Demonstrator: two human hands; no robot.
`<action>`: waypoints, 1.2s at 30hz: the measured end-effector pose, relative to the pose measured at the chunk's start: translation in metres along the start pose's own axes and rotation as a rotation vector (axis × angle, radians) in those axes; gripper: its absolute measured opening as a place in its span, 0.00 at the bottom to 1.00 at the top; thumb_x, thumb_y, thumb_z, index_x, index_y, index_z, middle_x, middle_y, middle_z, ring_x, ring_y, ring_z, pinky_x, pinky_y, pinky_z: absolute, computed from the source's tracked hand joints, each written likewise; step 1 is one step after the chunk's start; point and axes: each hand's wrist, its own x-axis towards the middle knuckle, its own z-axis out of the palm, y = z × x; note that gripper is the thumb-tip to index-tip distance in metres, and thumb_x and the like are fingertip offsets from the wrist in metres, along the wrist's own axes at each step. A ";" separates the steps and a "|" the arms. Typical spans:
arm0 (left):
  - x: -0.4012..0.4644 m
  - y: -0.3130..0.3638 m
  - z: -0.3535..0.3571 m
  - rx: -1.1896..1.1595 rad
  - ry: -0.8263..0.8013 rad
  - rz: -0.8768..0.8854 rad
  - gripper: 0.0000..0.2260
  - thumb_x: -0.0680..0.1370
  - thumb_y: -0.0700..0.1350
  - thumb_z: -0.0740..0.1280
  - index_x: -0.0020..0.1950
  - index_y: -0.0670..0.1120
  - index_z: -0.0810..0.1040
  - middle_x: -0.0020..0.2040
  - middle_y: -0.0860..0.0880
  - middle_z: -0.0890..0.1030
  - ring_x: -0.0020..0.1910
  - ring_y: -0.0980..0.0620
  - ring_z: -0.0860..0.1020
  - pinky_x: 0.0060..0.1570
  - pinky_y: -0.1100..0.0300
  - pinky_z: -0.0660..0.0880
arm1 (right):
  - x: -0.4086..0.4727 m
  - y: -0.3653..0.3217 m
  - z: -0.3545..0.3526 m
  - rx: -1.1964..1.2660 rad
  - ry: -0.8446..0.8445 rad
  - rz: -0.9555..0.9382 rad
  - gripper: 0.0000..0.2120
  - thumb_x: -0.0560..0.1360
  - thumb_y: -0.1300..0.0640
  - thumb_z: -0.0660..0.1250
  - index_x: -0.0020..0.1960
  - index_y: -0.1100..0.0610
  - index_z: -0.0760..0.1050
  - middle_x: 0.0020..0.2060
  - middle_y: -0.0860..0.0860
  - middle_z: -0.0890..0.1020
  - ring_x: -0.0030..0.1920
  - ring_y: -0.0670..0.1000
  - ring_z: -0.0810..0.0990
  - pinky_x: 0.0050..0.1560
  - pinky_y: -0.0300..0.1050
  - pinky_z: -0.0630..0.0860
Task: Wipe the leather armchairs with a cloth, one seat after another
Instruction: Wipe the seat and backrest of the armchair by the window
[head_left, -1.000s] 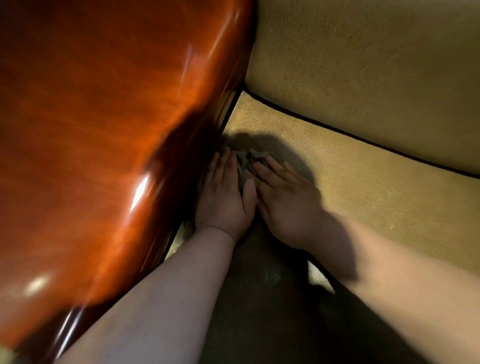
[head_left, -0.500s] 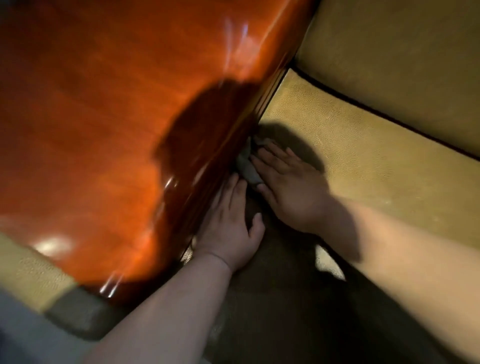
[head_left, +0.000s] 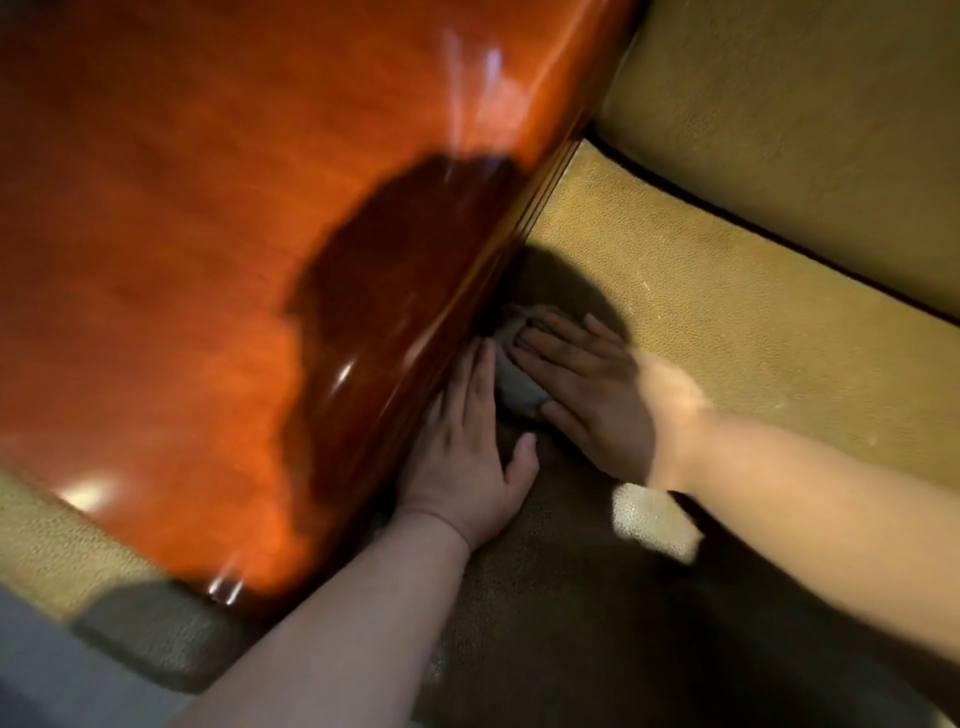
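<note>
A tan leather seat cushion (head_left: 701, 291) fills the right half of the view, with its backrest (head_left: 810, 119) above it. A small grey cloth (head_left: 514, 379) lies bunched on the seat, right against the glossy red-brown wooden armrest (head_left: 218, 249). My right hand (head_left: 587, 395) lies flat on the cloth with straight fingers, pressing it into the seat. My left hand (head_left: 462, 452) rests flat on the seat beside the armrest's side, its fingertips touching the cloth's edge. Shadow covers most of the cloth.
The wide wooden armrest blocks the whole left side. Beyond it, at the lower left, shows another tan leather surface (head_left: 57, 551) and a strip of grey floor (head_left: 47, 675). My own shadow darkens the front of the seat.
The view has swung left, revealing more armrest. My left hand slid back toward me off the cloth, and my right hand stayed pressing the cloth by the armrest.
</note>
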 end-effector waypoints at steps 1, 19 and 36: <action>0.000 -0.002 0.001 0.010 0.001 0.012 0.39 0.79 0.65 0.51 0.85 0.53 0.38 0.86 0.49 0.45 0.84 0.47 0.49 0.83 0.46 0.53 | -0.009 0.022 -0.008 -0.033 0.004 0.057 0.31 0.82 0.39 0.49 0.80 0.52 0.66 0.78 0.54 0.69 0.81 0.60 0.61 0.79 0.64 0.60; -0.008 0.024 -0.005 0.046 0.018 -0.028 0.38 0.78 0.67 0.54 0.86 0.55 0.52 0.87 0.51 0.44 0.84 0.51 0.39 0.78 0.57 0.37 | -0.119 0.095 -0.030 0.032 0.156 0.756 0.31 0.84 0.46 0.46 0.84 0.59 0.50 0.84 0.56 0.52 0.84 0.57 0.47 0.82 0.57 0.43; -0.017 0.024 0.006 0.210 0.102 -0.023 0.34 0.79 0.60 0.58 0.85 0.51 0.59 0.86 0.43 0.55 0.84 0.41 0.52 0.81 0.42 0.53 | -0.167 0.062 -0.001 0.034 0.187 1.084 0.34 0.83 0.45 0.45 0.83 0.62 0.50 0.83 0.63 0.52 0.83 0.65 0.48 0.82 0.63 0.46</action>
